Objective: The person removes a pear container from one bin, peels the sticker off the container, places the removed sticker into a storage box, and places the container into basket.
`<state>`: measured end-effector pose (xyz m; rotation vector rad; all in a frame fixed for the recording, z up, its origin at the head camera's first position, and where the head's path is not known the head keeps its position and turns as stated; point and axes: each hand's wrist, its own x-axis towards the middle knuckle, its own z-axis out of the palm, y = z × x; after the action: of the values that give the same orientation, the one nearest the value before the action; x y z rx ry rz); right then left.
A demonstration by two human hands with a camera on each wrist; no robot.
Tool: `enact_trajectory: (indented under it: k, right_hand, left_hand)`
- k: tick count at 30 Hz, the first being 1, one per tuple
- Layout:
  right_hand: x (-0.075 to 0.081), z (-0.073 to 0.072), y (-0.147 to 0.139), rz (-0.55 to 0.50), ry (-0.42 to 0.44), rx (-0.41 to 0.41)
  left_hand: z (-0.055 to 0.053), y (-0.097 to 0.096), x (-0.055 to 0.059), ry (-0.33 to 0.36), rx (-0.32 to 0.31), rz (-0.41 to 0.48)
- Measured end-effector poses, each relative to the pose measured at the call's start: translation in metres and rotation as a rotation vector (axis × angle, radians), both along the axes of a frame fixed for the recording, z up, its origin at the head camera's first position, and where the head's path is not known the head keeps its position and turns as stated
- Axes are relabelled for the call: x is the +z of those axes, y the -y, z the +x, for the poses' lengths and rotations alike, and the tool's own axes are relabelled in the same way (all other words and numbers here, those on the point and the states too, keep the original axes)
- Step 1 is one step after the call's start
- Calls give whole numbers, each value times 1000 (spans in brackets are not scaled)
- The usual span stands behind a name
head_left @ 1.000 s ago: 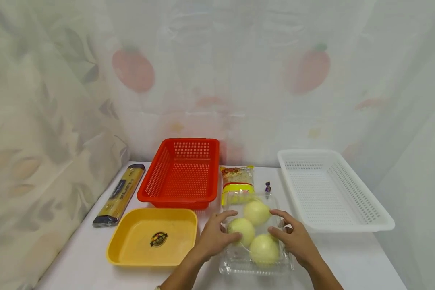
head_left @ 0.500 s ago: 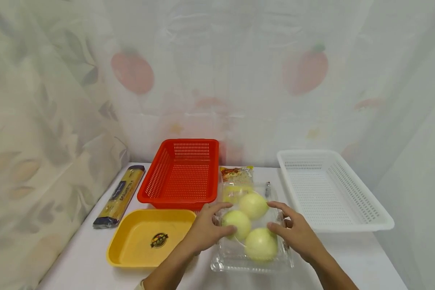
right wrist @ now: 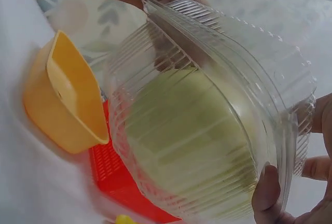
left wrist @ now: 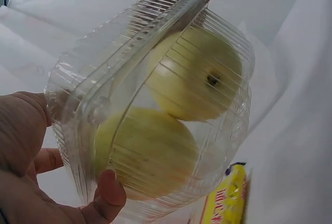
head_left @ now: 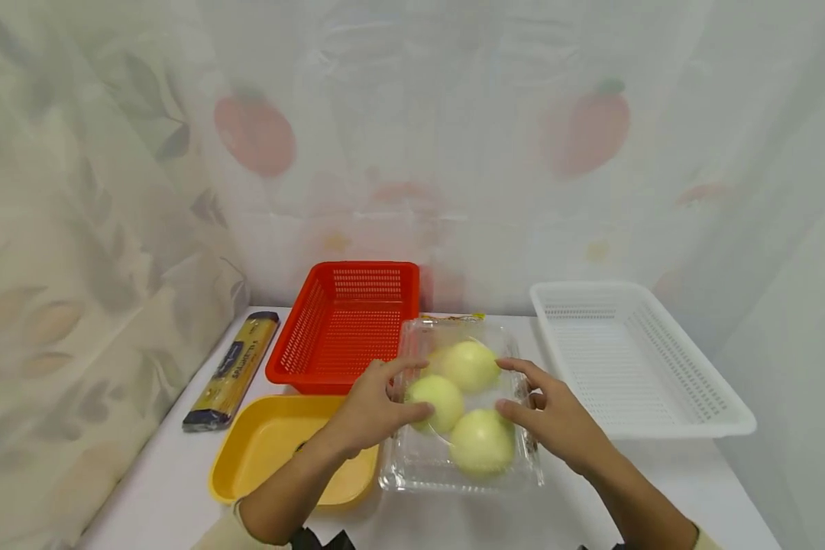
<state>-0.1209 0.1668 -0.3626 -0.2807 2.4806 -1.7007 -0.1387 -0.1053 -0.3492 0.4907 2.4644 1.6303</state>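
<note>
A clear plastic clamshell box [head_left: 426, 466] with three round, pale yellow-green fruits [head_left: 483, 443] inside hangs above the table, seen in all three views. My left hand [head_left: 378, 401] grips its left side, thumb and fingers spread over the edge. On the opposite side my right hand [head_left: 546, 409] holds it the same way. The left wrist view shows the lid down and a dark stem hollow on one fruit [left wrist: 194, 73]. From close up on the right, another fruit [right wrist: 192, 136] shows through the ribbed wall. In the head view the box mostly covers a yellow snack bag [left wrist: 225, 198].
Left of the box stand a red basket [head_left: 364, 328] and a yellow tray [head_left: 268, 451], partly behind my left forearm. A spaghetti pack [head_left: 234, 370] lies far left by the curtain. At right is a white basket [head_left: 660, 367].
Both hands have lifted the box of fruits and brought it left and away from me. It now hides most of the snack bag and the small dark-wrapped candy.
</note>
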Motion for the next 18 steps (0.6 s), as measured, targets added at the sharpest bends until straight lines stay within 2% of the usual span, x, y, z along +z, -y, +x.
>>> enact_trajectory:
  k: [8, 12, 18]
  right_hand:
    - [18, -16, 13, 29, -14, 38]
    - [26, -28, 21, 23, -42, 71]
    - [33, -50, 39, 12, -66, 98]
  left_hand:
    - [-11, 16, 22, -16, -3, -46]
    - [-20, 24, 31, -3, -18, -36]
    - [-40, 39, 39, 34, 20, -58]
